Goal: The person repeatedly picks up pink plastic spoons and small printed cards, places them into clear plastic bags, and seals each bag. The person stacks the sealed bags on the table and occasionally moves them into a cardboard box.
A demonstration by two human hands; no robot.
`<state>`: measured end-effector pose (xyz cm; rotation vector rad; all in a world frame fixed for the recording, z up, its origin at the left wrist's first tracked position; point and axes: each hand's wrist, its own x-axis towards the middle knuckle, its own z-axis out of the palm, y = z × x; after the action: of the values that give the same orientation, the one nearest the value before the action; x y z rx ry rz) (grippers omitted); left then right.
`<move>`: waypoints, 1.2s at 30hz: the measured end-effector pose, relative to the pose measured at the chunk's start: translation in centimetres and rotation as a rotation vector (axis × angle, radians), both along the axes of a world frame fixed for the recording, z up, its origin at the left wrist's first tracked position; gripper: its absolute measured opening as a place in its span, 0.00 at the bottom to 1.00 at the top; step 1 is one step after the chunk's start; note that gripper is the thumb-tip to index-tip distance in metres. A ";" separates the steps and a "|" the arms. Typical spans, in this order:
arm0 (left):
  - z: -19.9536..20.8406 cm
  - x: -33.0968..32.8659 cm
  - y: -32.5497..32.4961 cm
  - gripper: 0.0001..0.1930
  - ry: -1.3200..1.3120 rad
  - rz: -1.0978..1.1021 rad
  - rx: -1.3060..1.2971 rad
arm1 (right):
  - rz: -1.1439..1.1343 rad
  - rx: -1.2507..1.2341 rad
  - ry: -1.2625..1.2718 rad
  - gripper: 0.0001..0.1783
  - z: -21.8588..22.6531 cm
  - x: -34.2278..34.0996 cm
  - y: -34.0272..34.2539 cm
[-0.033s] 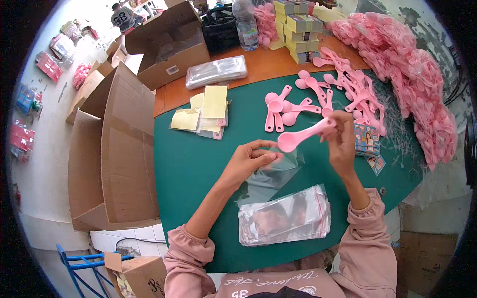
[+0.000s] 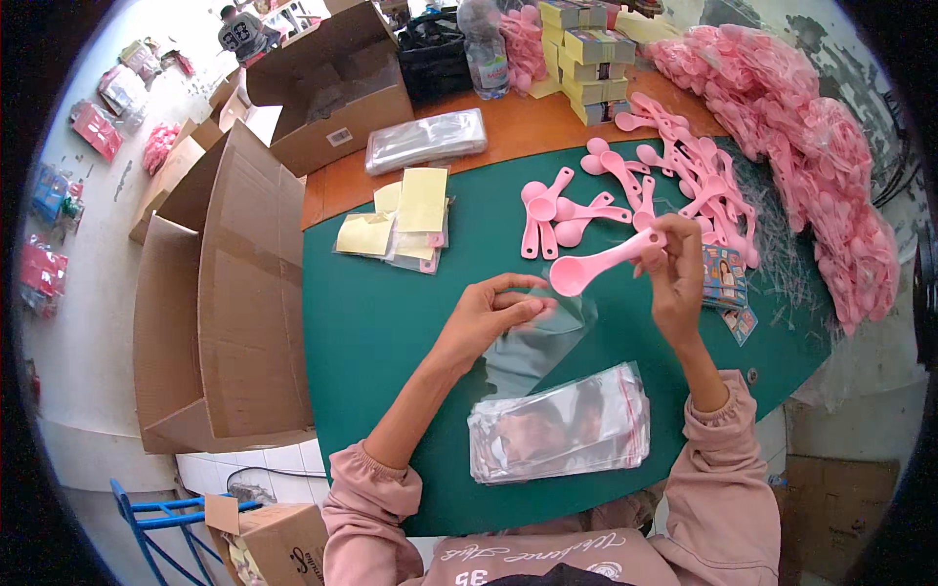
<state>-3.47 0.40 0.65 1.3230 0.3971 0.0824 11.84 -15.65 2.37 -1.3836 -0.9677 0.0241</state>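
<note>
My right hand (image 2: 676,283) pinches the handle end of a pink plastic measuring spoon (image 2: 596,266), its bowl toward the left. Thumb and fingers of my left hand (image 2: 498,311) are closed on a clear plastic bag (image 2: 537,356), which hangs over the green table top. The spoon's bowl is close to the bag's upper edge; whether they touch I cannot tell. Below my hands lies a stack of clear bags (image 2: 562,430). Loose pink spoons (image 2: 547,203) are scattered beyond them, and a pile of small printed cards (image 2: 723,278) sits just right of my right hand.
Bags with yellow cards (image 2: 423,200) lie at the left of the table. Behind them is a pack of clear film (image 2: 427,143). Cardboard boxes (image 2: 256,283) stand along the left edge. Bagged pink spoons (image 2: 821,166) are heaped at the right, beside stacked card bundles (image 2: 596,68).
My right hand and the spoon have shifted very slightly to the right. My left hand keeps its hold on the bag.
</note>
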 end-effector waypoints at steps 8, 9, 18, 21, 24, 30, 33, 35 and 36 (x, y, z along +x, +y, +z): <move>-0.5 0.2 0.1 0.18 -0.024 0.013 -0.013 | 0.126 -0.039 0.002 0.12 -0.5 0.2 0.0; -0.4 0.2 0.1 0.18 -0.023 0.015 -0.013 | 0.128 -0.039 0.003 0.12 -0.5 0.2 0.1; 0.0 0.4 0.0 0.18 0.003 -0.035 0.008 | 0.129 -0.031 0.026 0.12 -0.6 0.0 -0.1; -0.1 0.3 -0.6 0.17 -0.043 -0.034 0.045 | 0.216 -0.100 0.081 0.13 -0.9 -0.6 0.6; -0.4 0.7 -0.9 0.16 -0.112 -0.056 0.060 | 0.312 -0.166 0.233 0.14 -0.7 -1.1 0.7; 1.3 1.0 -1.4 0.18 0.026 -0.174 0.004 | 0.240 -0.105 0.213 0.12 -0.6 -1.1 0.7; 1.5 1.3 -1.2 0.19 -0.007 -0.059 -0.014 | 0.362 -0.301 0.033 0.16 -0.4 -1.3 0.5; 1.1 1.4 -0.8 0.17 -0.003 -0.037 0.313 | 0.325 -0.240 -0.274 0.26 0.4 -2.3 0.8; 1.2 1.4 -0.6 0.17 -0.003 -0.036 0.313 | 0.326 -0.239 -0.275 0.26 0.6 -2.2 0.8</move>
<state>-2.03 -0.19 1.88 1.6377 0.3674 0.1205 9.67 -14.88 2.93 -1.4565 -1.4524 0.2040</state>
